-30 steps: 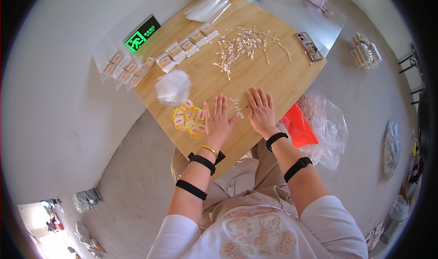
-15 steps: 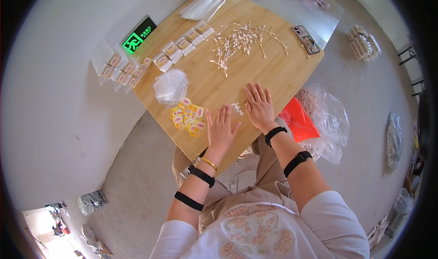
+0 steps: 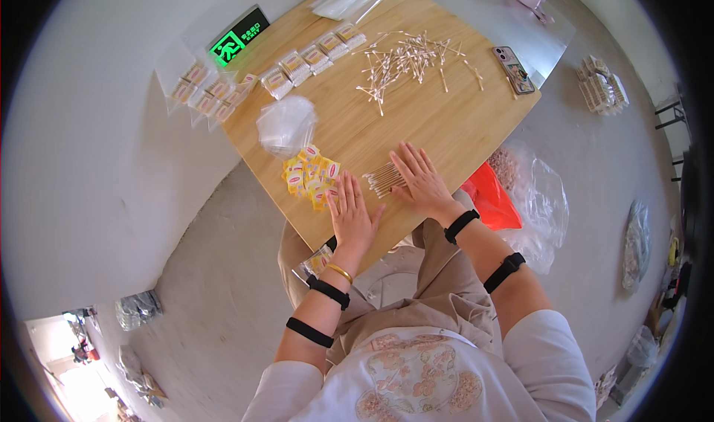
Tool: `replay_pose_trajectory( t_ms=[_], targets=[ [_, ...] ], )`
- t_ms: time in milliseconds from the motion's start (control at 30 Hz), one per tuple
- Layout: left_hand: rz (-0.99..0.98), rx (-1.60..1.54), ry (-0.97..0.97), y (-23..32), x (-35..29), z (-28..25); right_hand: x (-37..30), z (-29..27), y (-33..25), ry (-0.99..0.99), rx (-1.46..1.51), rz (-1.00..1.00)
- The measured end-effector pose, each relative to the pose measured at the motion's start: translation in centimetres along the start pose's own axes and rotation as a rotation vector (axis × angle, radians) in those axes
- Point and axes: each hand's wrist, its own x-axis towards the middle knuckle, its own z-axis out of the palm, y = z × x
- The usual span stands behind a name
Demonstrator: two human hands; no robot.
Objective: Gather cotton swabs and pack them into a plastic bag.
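The wooden table [image 3: 335,121] narrows toward a corner at the lower middle of the frame, its left edge slanting down past the yellow cards [image 3: 311,175] and its right edge running down past the red bag [image 3: 494,197] — so little bare wood remains below the hands, while a wide open stretch lies in the centre, up to the loose pile of swabs [image 3: 413,61]. The row of label-topped packs [image 3: 312,59] and the clear bags [image 3: 287,127] line the left side; a phone [image 3: 514,70] sits by the right corner. Compared with half a second ago, the right hand [image 3: 425,188] has come down and left over the small row of swabs [image 3: 381,180], and the left hand [image 3: 353,217] lies closer to the cards. That row lies between the hands, its right end reaching the right hand's thumb and index finger — whether they press on it I cannot tell. The right fingers are straight, slightly parted, not closed around anything; the left fingers are extended too, thumb apart, gripping nothing, just beside the cards.
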Motion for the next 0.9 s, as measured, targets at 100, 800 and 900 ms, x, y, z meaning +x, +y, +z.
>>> replay_pose_trajectory(
  t_ms=[100,800,900],
  targets=[
    [-0.003,-0.014,0.016,0.3,0.7,0.1,-0.1,0.1,-0.1,-0.003,-0.048,0.066],
    [0.06,-0.139,0.085,1.0,1.5,0.2,0.3,2.0,-1.9,-0.029,-0.173,-0.01],
    [0.02,-0.047,0.044,0.2,1.8,-0.4,0.2,1.8,-2.0,-0.013,-0.138,-0.008]
  ],
)
